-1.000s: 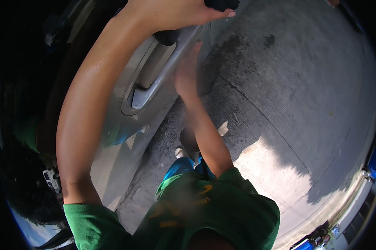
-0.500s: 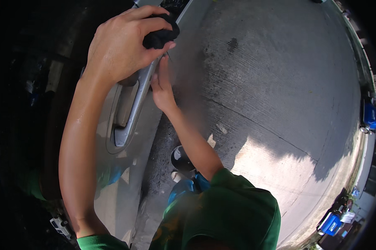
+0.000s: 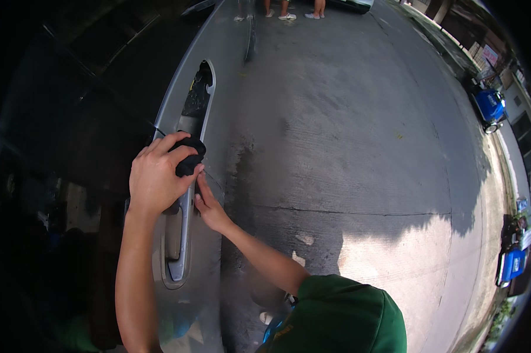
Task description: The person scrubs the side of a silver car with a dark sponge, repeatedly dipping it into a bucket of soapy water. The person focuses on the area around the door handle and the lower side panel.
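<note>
A grey car door (image 3: 209, 265) stands along my left side. A silver door handle (image 3: 185, 241) runs up its panel, and beyond it is a long recess (image 3: 196, 97) with a dark, rough-looking inside. My left hand (image 3: 156, 176) is closed round a soft black wad (image 3: 190, 156), cloth or sponge I cannot tell, held against the door between handle and recess. Just below the wad, my right hand (image 3: 212, 210) rests along the outer side of the handle's upper end. Its fingers are stretched out and hold nothing I can see.
Dark windows of the car (image 3: 59, 117) fill the left side. Concrete pavement (image 3: 348, 129) stretches away on the right, with a sunlit patch (image 3: 395, 253). At the far end, people's feet (image 3: 286, 16) stand near another vehicle (image 3: 353, 5). Blue vehicles (image 3: 490, 105) line the right edge.
The view has tilted up, so both hands sit lower in it and the recess and far feet have come in. My left hand still grips the black wad; the right stays by the handle.
</note>
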Demonstrator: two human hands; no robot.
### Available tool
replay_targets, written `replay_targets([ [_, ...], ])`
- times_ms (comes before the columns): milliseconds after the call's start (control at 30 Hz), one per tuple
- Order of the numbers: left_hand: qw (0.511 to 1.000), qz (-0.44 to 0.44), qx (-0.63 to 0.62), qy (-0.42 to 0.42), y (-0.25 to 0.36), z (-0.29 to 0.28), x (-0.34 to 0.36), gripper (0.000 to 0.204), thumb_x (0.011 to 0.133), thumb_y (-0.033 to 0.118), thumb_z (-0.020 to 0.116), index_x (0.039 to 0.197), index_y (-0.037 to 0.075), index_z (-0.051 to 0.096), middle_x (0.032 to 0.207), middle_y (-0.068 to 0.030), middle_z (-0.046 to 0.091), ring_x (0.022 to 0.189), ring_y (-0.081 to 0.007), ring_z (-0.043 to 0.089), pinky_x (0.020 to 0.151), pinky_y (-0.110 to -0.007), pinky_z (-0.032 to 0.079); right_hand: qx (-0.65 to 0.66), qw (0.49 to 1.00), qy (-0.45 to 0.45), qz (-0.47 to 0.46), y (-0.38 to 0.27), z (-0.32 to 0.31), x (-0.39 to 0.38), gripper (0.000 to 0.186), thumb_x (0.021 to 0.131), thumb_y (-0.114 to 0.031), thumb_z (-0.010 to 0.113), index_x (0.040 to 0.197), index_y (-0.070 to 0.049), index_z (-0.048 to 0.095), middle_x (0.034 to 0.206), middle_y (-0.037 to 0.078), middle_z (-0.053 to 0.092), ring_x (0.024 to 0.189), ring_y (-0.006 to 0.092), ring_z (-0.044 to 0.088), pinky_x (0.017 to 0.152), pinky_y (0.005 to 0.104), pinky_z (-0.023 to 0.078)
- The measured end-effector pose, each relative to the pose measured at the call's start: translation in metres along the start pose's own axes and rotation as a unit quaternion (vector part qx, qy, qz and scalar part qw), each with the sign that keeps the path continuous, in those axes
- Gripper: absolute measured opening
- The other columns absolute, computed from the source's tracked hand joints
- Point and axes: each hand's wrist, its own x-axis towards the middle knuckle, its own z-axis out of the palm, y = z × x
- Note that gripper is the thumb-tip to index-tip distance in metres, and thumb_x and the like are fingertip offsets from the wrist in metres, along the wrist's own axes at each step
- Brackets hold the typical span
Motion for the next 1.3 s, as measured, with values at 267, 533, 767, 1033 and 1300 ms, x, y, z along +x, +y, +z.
replay_targets([
  [267,0.999,-0.015,0.024,-0.013,-0.011,-0.011,-0.011,0.025,0.072,0.022,0.086,0.092,0.011,0.077,0.122,0.0003,0.070,0.099,-0.0258,0.070,0.088,-0.040,0.056,0.054,0.998,-0.030,-0.009,-0.004,0.105,-0.159,0.067,0.112,-0.029,0.037,0.164,-0.002,0.005,0.172,0.018,-0.003,0.159,0.0290,-0.003,0.127,0.0383,0.003],
  [533,1.000,-0.008,-0.008,-0.007,0.004,0.006,-0.001,0.024,0.072,0.023,0.086,0.091,0.012,0.078,0.121,0.0002,0.071,0.100,-0.0253,0.070,0.089,-0.040,0.056,0.055,0.996,0.066,0.011,0.032,0.019,0.003,0.068,0.113,-0.029,0.034,0.164,-0.003,-0.002,0.172,0.020,-0.010,0.158,0.0317,-0.010,0.127,0.0424,0.003],
  [767,1.000,-0.019,0.021,-0.014,-0.009,-0.003,-0.012,0.024,0.074,0.025,0.086,0.093,0.013,0.078,0.120,0.0016,0.070,0.099,-0.0234,0.069,0.089,-0.039,0.056,0.025,0.996,-0.078,0.044,-0.002,0.094,-0.144,0.071,0.112,-0.030,0.031,0.163,-0.011,-0.015,0.171,0.018,-0.018,0.157,0.0375,-0.016,0.124,0.0557,-0.001],
  [1033,1.000,-0.007,0.002,-0.014,-0.001,0.006,-0.003,0.025,0.072,0.023,0.086,0.091,0.012,0.077,0.121,0.0004,0.071,0.099,-0.0259,0.070,0.086,-0.040,0.057,-0.003,1.000,0.013,0.001,0.033,0.029,-0.010,0.072,0.112,-0.032,0.033,0.163,-0.004,-0.010,0.170,0.020,-0.017,0.158,0.0331,-0.015,0.126,0.0479,0.000],
  [1300,1.000,-0.017,0.018,-0.018,-0.007,-0.008,-0.007,0.025,0.072,0.024,0.087,0.091,0.011,0.077,0.121,0.0001,0.071,0.099,-0.0260,0.070,0.087,-0.040,0.057,0.035,0.995,-0.089,0.036,0.001,0.090,-0.130,0.078,0.110,-0.027,0.038,0.161,0.000,-0.014,0.170,0.021,-0.018,0.157,0.0344,-0.018,0.126,0.0464,-0.005],
])
